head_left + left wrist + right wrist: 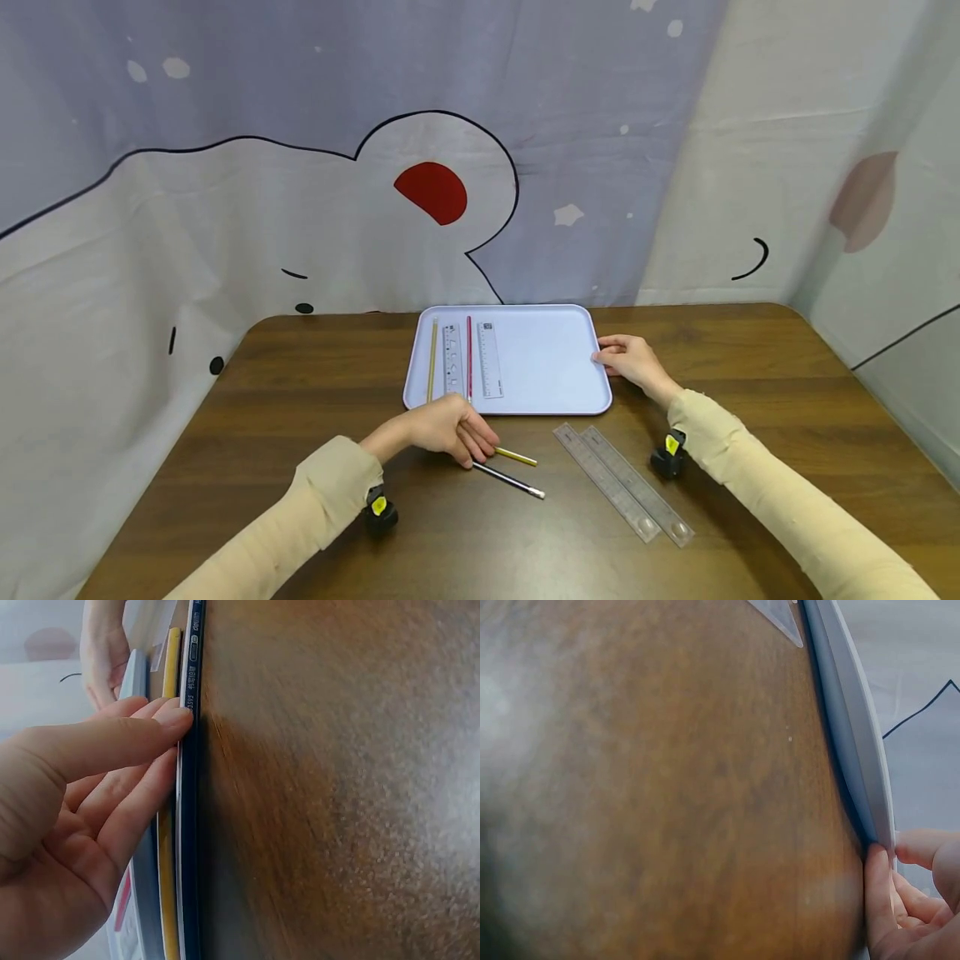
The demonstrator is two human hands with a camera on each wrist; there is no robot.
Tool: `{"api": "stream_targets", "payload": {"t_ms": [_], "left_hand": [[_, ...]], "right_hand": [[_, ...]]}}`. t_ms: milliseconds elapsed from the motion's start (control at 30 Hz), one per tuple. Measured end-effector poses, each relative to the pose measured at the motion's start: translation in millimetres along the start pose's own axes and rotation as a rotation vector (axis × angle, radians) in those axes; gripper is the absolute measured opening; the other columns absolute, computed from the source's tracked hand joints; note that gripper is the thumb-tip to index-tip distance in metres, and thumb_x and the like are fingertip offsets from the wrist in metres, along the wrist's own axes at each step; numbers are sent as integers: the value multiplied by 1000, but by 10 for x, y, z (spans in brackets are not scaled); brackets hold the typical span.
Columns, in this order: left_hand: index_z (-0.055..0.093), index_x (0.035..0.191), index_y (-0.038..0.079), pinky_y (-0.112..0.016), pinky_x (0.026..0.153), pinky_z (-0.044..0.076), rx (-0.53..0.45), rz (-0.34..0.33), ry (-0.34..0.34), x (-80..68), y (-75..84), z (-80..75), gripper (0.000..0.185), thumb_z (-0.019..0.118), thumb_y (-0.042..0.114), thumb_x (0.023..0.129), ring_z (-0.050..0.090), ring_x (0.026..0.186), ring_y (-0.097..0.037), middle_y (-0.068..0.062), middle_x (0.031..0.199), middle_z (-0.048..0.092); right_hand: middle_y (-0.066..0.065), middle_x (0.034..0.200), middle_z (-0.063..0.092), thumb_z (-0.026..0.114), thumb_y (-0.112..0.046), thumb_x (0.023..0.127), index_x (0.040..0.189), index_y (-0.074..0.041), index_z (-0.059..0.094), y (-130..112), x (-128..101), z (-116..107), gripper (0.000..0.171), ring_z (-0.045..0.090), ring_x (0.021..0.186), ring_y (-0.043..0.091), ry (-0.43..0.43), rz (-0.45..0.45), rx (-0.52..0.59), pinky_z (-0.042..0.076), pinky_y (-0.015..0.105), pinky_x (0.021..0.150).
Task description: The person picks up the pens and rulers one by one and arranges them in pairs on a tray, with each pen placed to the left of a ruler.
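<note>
In the head view, my left hand is just in front of the tray. Its thumb and fingertips pinch a dark pencil with a pale end; the left wrist view shows white lettering on this pencil. A yellow pencil lies close behind, partly covered by the fingers. At the right side of the white tray, my right hand grips the rim between thumb and fingers, also seen in the right wrist view on the tray edge. Inside the tray's left half lie a yellow pencil, a ruler, a red pencil and another ruler.
Two clear rulers lie side by side and slanted on the wooden table, in front of the tray's right part. A printed curtain hangs behind the table's far edge. Each wrist carries a black camera.
</note>
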State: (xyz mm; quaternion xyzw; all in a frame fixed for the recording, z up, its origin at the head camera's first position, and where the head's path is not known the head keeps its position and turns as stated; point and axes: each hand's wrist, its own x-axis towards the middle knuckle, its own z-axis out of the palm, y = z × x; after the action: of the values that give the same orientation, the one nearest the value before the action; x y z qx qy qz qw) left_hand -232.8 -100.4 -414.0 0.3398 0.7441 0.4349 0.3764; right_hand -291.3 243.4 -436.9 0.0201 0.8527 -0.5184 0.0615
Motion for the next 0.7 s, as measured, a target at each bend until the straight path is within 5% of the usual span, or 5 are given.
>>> {"api": "stream_targets", "payload": {"t_ms": [300, 500, 700], "left_hand": [[66, 114, -10, -28, 76, 61, 24, 14, 34, -9, -50, 36, 42, 68, -19, 72, 72, 88, -18, -23, 104, 71], [70, 108, -7, -20, 72, 60, 151, 107, 29, -23, -78, 71, 35, 72, -13, 73, 69, 80, -6, -17, 96, 74], [73, 104, -2, -16, 70, 58, 278, 126, 27, -33, -19, 99, 31, 73, -11, 74, 67, 77, -1, -11, 92, 75]], "right_hand": [[22, 108, 64, 62, -10, 92, 129, 13, 50, -9, -12, -1, 46, 60, 72, 1, 1, -15, -7, 58, 17, 67], [22, 108, 64, 62, -10, 91, 129, 13, 50, 0, -10, 2, 46, 60, 74, 0, 2, -23, -11, 58, 17, 69], [24, 111, 64, 63, -10, 91, 129, 13, 50, 10, -7, 6, 46, 59, 76, 0, 6, -21, -10, 57, 16, 70]]}}
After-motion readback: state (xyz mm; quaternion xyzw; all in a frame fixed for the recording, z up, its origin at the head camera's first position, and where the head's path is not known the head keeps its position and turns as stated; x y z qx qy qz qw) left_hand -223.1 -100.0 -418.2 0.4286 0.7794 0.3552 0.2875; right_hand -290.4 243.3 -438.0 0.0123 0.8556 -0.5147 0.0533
